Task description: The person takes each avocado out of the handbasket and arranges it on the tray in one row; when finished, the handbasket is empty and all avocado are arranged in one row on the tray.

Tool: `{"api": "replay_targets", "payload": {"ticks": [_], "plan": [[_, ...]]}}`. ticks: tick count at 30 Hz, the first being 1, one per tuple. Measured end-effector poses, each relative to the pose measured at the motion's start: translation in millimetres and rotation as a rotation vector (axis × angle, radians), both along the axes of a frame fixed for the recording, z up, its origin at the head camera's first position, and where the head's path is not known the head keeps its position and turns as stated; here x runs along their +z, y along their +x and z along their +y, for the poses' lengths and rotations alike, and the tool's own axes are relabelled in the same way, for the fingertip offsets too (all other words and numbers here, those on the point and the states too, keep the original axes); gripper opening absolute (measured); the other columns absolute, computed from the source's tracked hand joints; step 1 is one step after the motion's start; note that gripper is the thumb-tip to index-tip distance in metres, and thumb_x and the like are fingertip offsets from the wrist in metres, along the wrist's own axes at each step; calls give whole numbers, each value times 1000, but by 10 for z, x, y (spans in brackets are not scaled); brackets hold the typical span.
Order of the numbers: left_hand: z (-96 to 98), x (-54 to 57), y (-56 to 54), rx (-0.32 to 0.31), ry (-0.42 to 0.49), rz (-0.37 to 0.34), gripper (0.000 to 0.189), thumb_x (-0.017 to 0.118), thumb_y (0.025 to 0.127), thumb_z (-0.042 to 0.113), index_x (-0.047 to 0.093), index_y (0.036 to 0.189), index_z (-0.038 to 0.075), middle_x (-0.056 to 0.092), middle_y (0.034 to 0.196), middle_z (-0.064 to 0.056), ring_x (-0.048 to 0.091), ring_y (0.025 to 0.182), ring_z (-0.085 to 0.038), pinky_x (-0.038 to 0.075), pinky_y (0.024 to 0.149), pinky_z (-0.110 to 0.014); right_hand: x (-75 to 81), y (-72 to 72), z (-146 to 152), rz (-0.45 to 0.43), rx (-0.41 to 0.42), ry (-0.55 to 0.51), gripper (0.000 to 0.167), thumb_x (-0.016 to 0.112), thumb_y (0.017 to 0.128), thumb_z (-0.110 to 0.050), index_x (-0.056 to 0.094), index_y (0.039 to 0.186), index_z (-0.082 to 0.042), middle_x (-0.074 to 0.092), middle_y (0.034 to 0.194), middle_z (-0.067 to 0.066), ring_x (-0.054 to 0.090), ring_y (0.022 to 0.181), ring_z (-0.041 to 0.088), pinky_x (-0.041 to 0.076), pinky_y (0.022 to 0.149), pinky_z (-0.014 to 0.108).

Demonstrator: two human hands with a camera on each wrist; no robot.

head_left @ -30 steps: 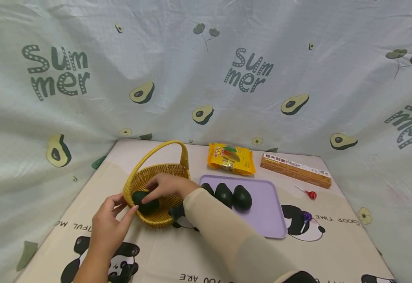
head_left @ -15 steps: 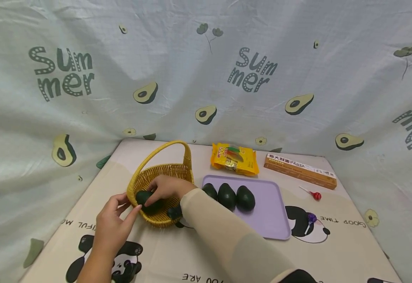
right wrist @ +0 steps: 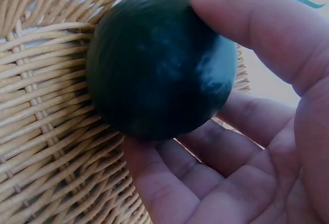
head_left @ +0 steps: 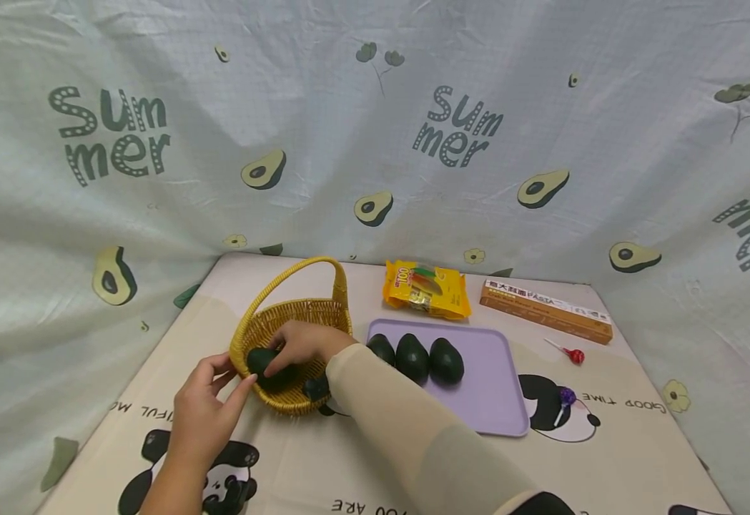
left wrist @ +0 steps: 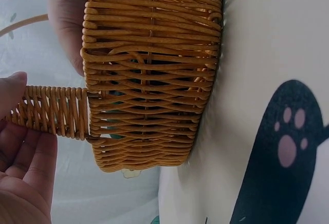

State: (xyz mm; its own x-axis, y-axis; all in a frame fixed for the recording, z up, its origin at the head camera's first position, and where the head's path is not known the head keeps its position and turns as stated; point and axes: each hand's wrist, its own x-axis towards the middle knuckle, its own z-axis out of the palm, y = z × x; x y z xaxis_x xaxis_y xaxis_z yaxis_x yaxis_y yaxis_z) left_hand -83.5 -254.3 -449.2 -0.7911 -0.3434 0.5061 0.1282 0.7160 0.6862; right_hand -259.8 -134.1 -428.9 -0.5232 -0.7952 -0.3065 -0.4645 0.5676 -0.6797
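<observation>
A yellow wicker basket (head_left: 291,408) with a tall arched handle stands on the left part of the table. Inside it lies a dark green avocado (right wrist: 159,70), which my right hand (head_left: 304,343) grips between thumb and fingers. My left hand (head_left: 204,408) pinches the base of the basket's handle (left wrist: 56,111) on the near left side. In the left wrist view the woven wall hides most of the basket's inside. Beside the basket a lilac tray (head_left: 484,408) bears three more avocados (head_left: 412,357) in a row, the leftmost partly covered by my right sleeve.
Behind the tray lie a yellow snack bag (head_left: 426,290) with a mango picture and a long brown pasta box (head_left: 545,311). A red lollipop (head_left: 575,355) and a purple lollipop (head_left: 566,398) lie right of the tray. A printed curtain (head_left: 323,107) hangs behind the table.
The camera view has shifted slightly, moving the whole scene a little to the right. Both hands keep their places on the basket handle and the avocado.
</observation>
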Motion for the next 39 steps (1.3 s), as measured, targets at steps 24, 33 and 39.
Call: {"api": "replay_targets", "payload": {"ticks": [24,33,39], "plan": [[14,12,-2,18,14,-22,49,84,82,-2,59,123,-3,68,121,-14,69,115,-33,47,95,-6,407,26,484,-10,23,-242,60,79,89,-32,57,145,-32,59,138,-6,59,119,14,57,90,25],[34,8,6,23,9,-20,49,84,81,-3,59,123,-2,68,120,-14,70,114,-34,47,95,-5,511,84,735,11,86,-348,60,73,94,-29,51,151,-30,59,138,-7,57,119,10,55,98,24],[32,17,5,14,14,-6,48,83,81,-5,58,122,-4,67,120,-15,69,114,-35,46,95,-1,558,105,894,-50,70,-411,53,67,98,-25,53,149,-31,58,142,-2,58,120,13,57,95,25]]}}
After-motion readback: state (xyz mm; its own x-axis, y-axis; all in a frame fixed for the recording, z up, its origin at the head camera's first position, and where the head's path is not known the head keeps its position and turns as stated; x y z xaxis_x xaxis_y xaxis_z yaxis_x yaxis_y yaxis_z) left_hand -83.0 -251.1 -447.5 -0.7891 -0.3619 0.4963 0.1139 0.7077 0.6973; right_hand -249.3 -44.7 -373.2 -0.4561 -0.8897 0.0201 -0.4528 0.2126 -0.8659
